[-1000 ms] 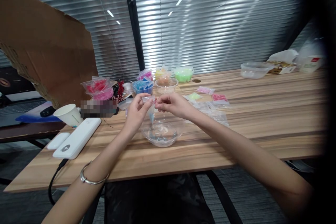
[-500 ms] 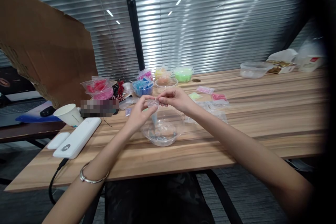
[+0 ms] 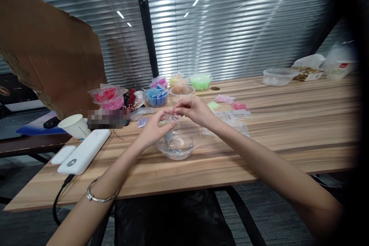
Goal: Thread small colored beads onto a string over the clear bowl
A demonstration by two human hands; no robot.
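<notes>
Shifted slightly right since a half-second ago, the left hand (image 3: 157,127) now has its fingers closed on a small clear bag (image 3: 169,135) with bluish contents, tilted over the clear bowl (image 3: 178,148). The right hand's (image 3: 192,110) fingers pinch narrowly at the bag's top. Beyond the bowl, on the desk (image 3: 273,138), sits a tub of blue packets (image 3: 156,95).

The wood-grained table (image 3: 276,138) is brown-streaked; the power bank (image 3: 85,153) is white.
</notes>
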